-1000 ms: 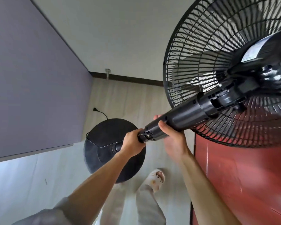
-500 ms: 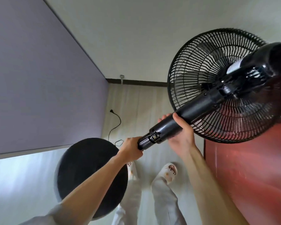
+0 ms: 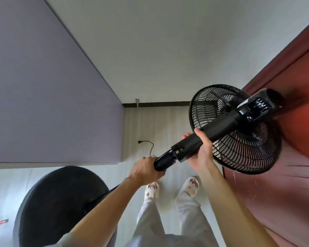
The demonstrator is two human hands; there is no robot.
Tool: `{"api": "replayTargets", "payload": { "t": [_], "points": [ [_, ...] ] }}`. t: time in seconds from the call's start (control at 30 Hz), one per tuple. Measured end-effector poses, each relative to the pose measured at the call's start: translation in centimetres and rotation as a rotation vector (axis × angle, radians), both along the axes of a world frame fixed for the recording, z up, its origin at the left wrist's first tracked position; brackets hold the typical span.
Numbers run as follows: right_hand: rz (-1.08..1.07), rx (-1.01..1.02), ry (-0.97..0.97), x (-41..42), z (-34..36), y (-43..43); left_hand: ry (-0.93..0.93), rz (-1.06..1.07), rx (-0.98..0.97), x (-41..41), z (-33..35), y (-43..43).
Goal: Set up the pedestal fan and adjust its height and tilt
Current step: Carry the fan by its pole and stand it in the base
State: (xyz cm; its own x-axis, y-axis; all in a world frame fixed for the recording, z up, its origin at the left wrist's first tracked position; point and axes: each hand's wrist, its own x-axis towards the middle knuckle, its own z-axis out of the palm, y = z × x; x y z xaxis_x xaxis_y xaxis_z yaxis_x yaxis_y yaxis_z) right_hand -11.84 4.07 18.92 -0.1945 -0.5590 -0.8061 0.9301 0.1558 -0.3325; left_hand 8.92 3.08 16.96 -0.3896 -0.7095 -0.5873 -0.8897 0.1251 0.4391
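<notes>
Head camera: I hold the pedestal fan (image 3: 225, 122) slanted across a narrow room. My left hand (image 3: 144, 171) is wrapped round the thin lower pole (image 3: 165, 160) and my right hand (image 3: 202, 154) is curled round the thicker column (image 3: 191, 141) above it. The grille (image 3: 243, 157) sits hard by the red door (image 3: 284, 202) on my right (touching or not, I cannot tell). The round base (image 3: 61, 202) shows low on my left, near the lilac wall (image 3: 43, 104). A power cord (image 3: 151, 145) trails over the pale plank floor (image 3: 164, 122) beyond my slippers (image 3: 152, 190), before the dark baseboard (image 3: 157, 104).
</notes>
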Motion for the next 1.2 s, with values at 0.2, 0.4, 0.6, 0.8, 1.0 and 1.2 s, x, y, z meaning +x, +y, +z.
{"api": "replayTargets", "payload": {
  "t": [0.2, 0.4, 0.6, 0.8, 1.0, 1.2],
  "points": [
    [-0.136, 0.072, -0.015, 3.5, 1.7, 5.5, -0.071, -0.082, 0.123, 2.6, 0.6, 2.5],
    [-0.289, 0.106, -0.010, 6.9, 2.7, 11.1, -0.077, -0.172, 0.202, 4.7, 0.7, 5.5],
    [-0.406, 0.154, -0.020, 10.2, 3.5, 17.4, -0.057, -0.270, 0.291, 6.8, 1.4, 9.2],
    [-0.539, 0.146, -0.051, 13.4, 4.0, 25.5, -0.101, -0.436, 0.238, 8.4, 2.0, 14.5],
    [-0.666, 0.116, -0.084, 17.3, 3.9, 34.3, -0.139, -0.614, 0.213, 9.6, 2.5, 20.2],
    [-0.807, 0.110, -0.092, 21.3, 3.8, 43.3, -0.154, -0.856, 0.182, 10.4, 3.3, 26.5]
  ]
}}
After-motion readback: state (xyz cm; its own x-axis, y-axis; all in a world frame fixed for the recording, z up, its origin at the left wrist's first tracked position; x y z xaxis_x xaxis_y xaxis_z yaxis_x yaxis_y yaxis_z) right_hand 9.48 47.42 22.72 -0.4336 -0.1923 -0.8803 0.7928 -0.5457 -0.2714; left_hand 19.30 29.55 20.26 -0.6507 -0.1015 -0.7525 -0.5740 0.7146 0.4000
